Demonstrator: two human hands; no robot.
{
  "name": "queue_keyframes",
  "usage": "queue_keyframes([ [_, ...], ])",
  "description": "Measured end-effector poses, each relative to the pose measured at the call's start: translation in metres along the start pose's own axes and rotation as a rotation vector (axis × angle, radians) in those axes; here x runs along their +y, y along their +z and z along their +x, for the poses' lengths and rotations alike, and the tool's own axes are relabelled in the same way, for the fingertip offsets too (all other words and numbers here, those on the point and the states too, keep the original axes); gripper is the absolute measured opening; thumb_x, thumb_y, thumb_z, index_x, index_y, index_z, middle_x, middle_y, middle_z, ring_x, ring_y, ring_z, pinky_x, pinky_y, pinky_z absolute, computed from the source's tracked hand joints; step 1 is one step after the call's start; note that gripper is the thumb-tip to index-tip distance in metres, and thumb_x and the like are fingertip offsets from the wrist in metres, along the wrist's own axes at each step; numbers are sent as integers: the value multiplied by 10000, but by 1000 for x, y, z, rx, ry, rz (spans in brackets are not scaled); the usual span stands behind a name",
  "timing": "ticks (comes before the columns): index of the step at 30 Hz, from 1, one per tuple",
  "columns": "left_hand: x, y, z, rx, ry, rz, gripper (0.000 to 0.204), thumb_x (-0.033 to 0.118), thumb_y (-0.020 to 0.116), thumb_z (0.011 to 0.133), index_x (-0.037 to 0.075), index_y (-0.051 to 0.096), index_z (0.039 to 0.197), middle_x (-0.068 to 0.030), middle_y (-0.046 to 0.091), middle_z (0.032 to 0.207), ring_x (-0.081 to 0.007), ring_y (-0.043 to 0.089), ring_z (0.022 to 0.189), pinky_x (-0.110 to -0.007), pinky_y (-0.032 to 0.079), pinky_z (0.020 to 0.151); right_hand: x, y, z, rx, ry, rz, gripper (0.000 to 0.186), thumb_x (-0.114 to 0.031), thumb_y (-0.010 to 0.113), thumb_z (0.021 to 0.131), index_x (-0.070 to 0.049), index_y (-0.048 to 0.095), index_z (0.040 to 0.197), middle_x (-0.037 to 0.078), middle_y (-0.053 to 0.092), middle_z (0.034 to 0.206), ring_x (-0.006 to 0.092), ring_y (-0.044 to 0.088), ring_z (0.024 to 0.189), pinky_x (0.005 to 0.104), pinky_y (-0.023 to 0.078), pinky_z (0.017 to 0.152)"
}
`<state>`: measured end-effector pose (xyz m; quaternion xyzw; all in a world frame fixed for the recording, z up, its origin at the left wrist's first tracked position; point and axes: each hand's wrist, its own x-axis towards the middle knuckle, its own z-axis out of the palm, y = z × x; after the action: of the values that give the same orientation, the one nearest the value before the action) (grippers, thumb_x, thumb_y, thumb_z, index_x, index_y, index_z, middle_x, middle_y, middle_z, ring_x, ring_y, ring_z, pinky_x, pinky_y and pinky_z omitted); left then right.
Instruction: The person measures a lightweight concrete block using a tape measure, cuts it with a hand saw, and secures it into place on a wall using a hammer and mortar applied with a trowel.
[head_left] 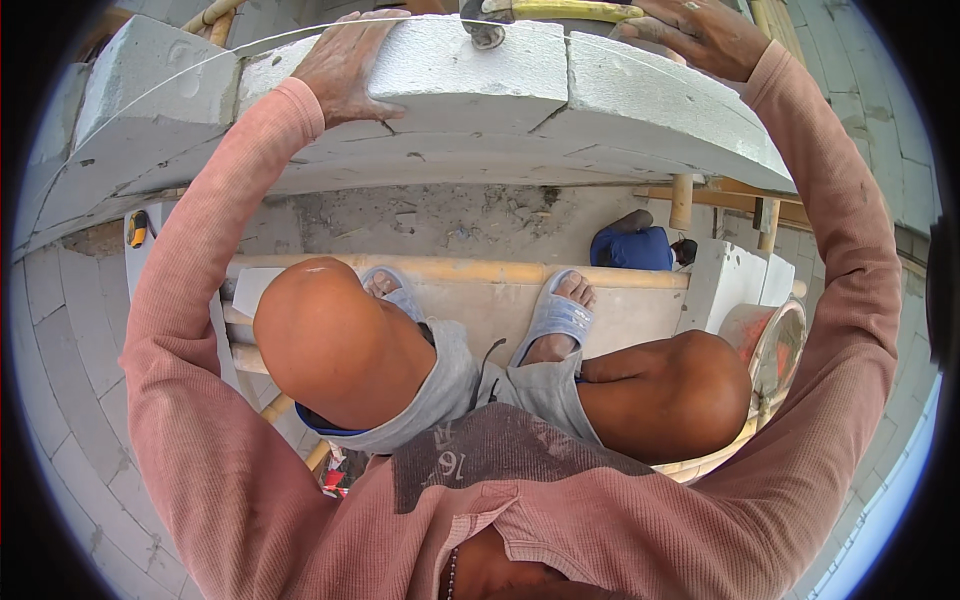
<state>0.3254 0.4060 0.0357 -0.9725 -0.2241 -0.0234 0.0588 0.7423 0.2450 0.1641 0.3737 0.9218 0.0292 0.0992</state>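
My left hand (pixel 347 72) grips the top of a white block (pixel 465 70) in a block wall, fingers over the far edge and thumb on the near side. My right hand (pixel 688 38) holds a yellow-handled hammer (pixel 545 11), whose dark head rests at the top of that block. Another white block (pixel 665 105) sits to the right of it, beside a narrow joint, and a further one (pixel 150 95) lies to the left. A thin white line (pixel 190 68) runs along the wall's top.
I squat on a platform (pixel 630 315) with bamboo poles (pixel 450 268). A person in blue (pixel 635 248) is below, past the platform. A bucket (pixel 780 340) and upright white blocks (pixel 715 285) are at right. A yellow tape measure (pixel 136 230) lies at left.
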Motion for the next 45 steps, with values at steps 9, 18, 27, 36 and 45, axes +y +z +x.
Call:
queue_keyframes([
  [9, 9, -15, 7, -7, 5, -48, 1230, 625, 883, 615, 175, 278, 1587, -109, 437, 1555, -274, 366, 1478, -405, 201, 1302, -5, -9, -14, -144, 46, -285, 437, -258, 491, 1035, -75, 558, 1425, 201, 562, 1432, 358, 519, 1340, 476, 441, 1124],
  [18, 5, -14, 5, -12, 13, -48, 1231, 629, 879, 616, 176, 275, 1587, -110, 437, 1555, -271, 369, 1477, -403, 193, 1305, -3, 42, -29, 96, 371, -137, 700, -599, 635, 925, -137, 546, 1445, 188, 624, 1350, 334, 585, 1266, 433, 508, 1083],
  [27, 1, -4, 9, 12, 31, -15, 1232, 633, 876, 616, 176, 273, 1587, -112, 436, 1555, -268, 372, 1476, -401, 186, 1307, -19, 46, -17, 34, 571, 387, 773, -740, 469, 959, -71, 668, 1293, 188, 688, 890, 330, 685, 911, 418, 583, 921],
  [36, -9, 9, 4, -2, 20, 7, 1232, 639, 872, 615, 180, 271, 1588, -106, 442, 1551, -267, 375, 1473, -399, 184, 1309, -36, -25, 2, 70, 728, 709, 324, -292, 517, 1028, -61, 686, 1179, 171, 691, 1055, 362, 652, 1029, 455, 504, 949],
  [45, -8, 4, 3, -8, 25, 28, 1252, 624, 878, 607, 184, 248, 1595, -100, 409, 1571, -262, 354, 1481, -411, 192, 1308, -33, 2, -13, -22, 668, 664, 498, -441, 521, 1034, -66, 634, 1342, 186, 606, 1388, 389, 565, 1263, 474, 399, 1122],
])
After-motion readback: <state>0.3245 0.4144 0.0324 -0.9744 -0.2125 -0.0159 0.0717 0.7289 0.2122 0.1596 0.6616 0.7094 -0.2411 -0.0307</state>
